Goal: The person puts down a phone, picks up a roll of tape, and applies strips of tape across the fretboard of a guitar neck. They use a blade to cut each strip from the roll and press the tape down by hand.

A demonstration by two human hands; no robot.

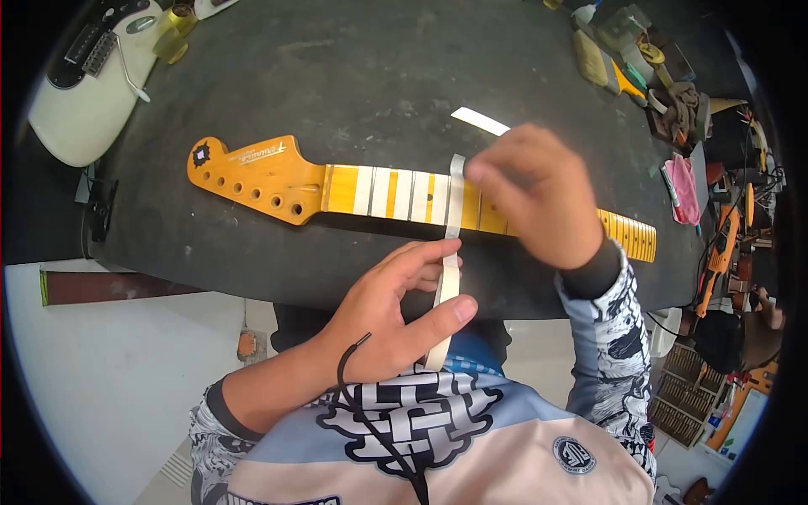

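A maple guitar neck (343, 188) lies across the dark bench, its headstock to the left. Pale strips of masking tape cover several spaces between its frets. One more strip of masking tape (454, 206) crosses the fretboard and runs down to a tape roll (438, 341). My left hand (391, 295) holds this roll, thumb on the near side and fingers behind the tape. Over the fretboard is my right hand (539, 198), slightly blurred, its fingers curled together and their tips beside the strip's far end. What they pinch, if anything, is hidden.
A loose white strip (480, 120) lies beyond the neck. At the far left is a white electric guitar body (88, 109) with a small yellowish glass (171, 46) beside it. A brush (592, 59), a pink cloth (686, 189) and assorted tools line the right edge.
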